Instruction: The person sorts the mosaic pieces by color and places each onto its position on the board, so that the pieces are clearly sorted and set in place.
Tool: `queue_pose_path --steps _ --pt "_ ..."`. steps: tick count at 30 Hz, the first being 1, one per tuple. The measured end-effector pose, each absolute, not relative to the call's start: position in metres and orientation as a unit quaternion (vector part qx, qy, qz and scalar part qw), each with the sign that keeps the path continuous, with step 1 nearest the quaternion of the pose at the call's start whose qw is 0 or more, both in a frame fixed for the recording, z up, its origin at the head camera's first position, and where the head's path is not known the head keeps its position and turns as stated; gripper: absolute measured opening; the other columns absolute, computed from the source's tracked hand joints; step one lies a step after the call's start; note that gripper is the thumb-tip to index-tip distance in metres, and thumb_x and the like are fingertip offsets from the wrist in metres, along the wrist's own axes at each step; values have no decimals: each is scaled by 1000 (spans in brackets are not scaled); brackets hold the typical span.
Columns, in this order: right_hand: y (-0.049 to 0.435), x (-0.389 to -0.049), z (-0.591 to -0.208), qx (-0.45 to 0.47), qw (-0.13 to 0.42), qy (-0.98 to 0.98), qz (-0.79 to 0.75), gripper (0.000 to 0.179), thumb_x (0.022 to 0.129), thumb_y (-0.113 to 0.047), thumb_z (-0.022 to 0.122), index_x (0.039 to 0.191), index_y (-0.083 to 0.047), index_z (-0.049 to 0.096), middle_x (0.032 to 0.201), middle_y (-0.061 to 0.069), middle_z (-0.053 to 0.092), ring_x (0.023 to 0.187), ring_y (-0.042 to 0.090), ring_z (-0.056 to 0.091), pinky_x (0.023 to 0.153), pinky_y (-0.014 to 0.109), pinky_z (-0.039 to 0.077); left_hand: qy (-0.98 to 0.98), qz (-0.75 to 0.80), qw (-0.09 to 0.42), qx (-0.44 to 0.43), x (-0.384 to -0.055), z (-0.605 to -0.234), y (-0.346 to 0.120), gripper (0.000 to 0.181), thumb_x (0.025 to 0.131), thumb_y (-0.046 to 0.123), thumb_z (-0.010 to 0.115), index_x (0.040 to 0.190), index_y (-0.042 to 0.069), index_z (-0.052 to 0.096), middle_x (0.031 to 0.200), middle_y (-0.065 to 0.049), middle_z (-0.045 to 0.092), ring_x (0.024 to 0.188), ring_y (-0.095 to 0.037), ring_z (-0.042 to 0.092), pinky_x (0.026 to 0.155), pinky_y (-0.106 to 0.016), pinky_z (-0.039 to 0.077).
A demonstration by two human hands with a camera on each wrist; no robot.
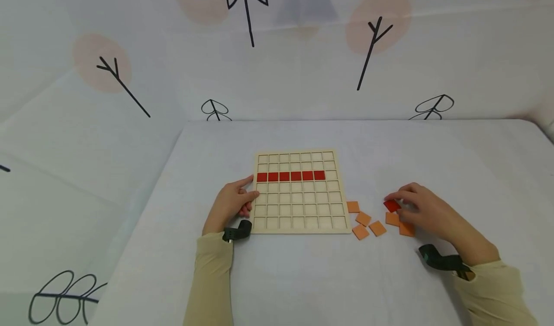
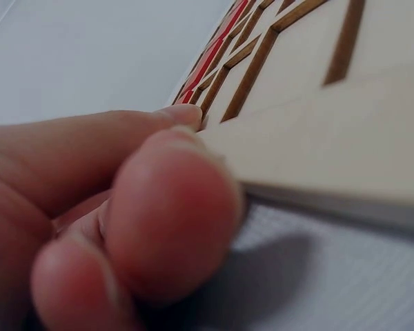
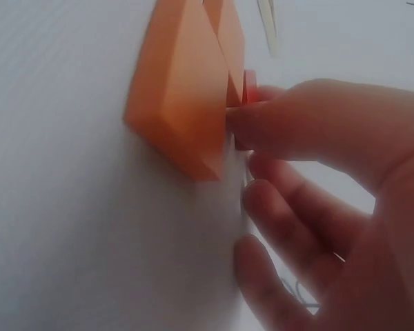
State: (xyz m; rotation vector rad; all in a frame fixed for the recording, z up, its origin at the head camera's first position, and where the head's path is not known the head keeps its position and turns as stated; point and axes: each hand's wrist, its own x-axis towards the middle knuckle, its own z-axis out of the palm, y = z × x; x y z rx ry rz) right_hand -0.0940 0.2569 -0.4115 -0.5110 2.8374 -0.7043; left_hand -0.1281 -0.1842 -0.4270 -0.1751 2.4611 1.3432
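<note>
A pale wooden grid board [image 1: 298, 231] lies flat on the white table, with a row of red square tiles [image 1: 284, 176] set in its third row from the top. That row's rightmost cell is bare. My left hand [image 1: 231, 202] holds the board's left edge, thumb over the rim and index finger along the side. To the right of the board, my right hand [image 1: 428, 213] pinches a single red tile [image 1: 392, 206] between thumb and fingers, the tile tilted. In the right wrist view this red tile [image 3: 249, 86] is mostly hidden behind the thumb.
Several orange square tiles [image 1: 362, 219] lie scattered between the board and my right hand. One orange tile [image 1: 407, 229] sits partly under the right hand in the head view. A patterned cloth [image 1: 303, 76] hangs behind the table.
</note>
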Motion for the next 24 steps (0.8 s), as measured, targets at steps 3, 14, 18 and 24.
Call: queue_pose_path --steps 3,14,18,24 --pt "256 -93 -412 -173 78 953 -236 29 79 -9 62 108 -12 63 105 11 48 91 26 44 71 42 44 865 470 163 -60 -128 -427 -184 57 81 32 65 133 32 42 60 -10 57 44 -18 54 46 -28 46" --pt "251 -93 -416 -154 58 959 -230 29 76 -17 69 103 -6 62 101 12 50 87 25 45 69 41 44 862 476 164 -59 -128 -426 -187 57 81 33 66 132 32 42 59 -10 56 44 -19 54 46 -29 47" --pt "250 -94 -413 -136 70 961 -229 31 77 -15 69 105 -4 60 102 13 50 87 26 45 70 43 45 862 476 164 -60 -128 -425 -186 57 81 33 66 133 32 42 60 -10 56 44 -19 54 46 -28 47" --pt "251 -94 -413 -131 71 960 -235 33 78 -17 68 106 -3 60 100 13 51 86 26 46 68 40 44 861 474 172 -68 -128 -424 -183 59 80 32 66 134 30 42 60 -10 56 44 -18 54 46 -27 46"
